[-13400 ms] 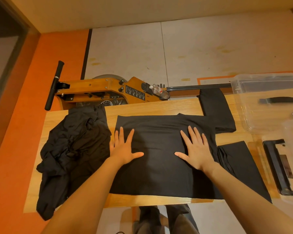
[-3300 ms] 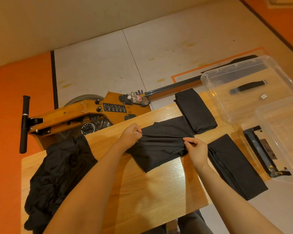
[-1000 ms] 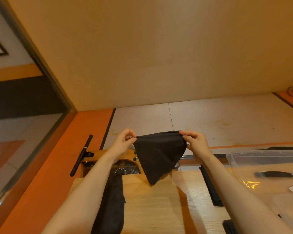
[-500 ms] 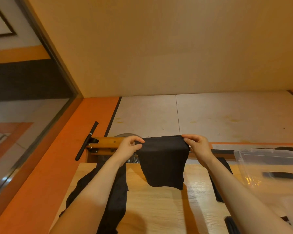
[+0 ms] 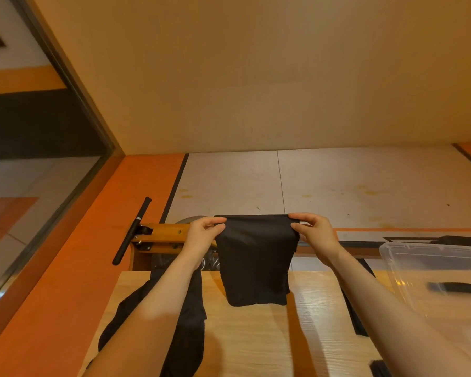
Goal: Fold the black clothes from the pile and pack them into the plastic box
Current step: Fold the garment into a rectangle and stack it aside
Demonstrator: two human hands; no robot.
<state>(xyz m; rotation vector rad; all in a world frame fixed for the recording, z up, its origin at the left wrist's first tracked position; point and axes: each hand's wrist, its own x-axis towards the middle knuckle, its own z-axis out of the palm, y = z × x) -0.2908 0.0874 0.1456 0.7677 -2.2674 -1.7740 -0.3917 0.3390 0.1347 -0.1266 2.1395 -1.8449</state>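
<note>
Right, nearest me the light wooden table [image 5: 256, 344] w/ the loose pile of unfolded black clothes [image 5: 185, 322] lying under my left forearm, and a flat black folded piece [image 5: 358, 303] on the right, mostly behind my right arm. Above the table I'm holding the folded black garment [image 5: 256, 257] in the air: left hand [image 5: 206, 235] pinches one top corner, right hand [image 5: 314, 232] pinches the other, thumb & fingers closed on the cloth, rest hanging free, bottom edge just over the tabletop. The clear plastic box [image 5: 433, 268] sits to the right, a black strap-like item inside, no folded clothes that I can see

Risks imo: held only by the corners, so the hanging layers may slide apart & the fold opens up; if one pinch slips it drops onto the pile & mixes w/ unfolded stuff. Swinging it right, the bottom edge could catch the box rim & bunch

Beyond the table, a wooden machine w/ a black handle [image 5: 132, 232] on the floor, close to the far edge – dangling cloth could snag there
</note>
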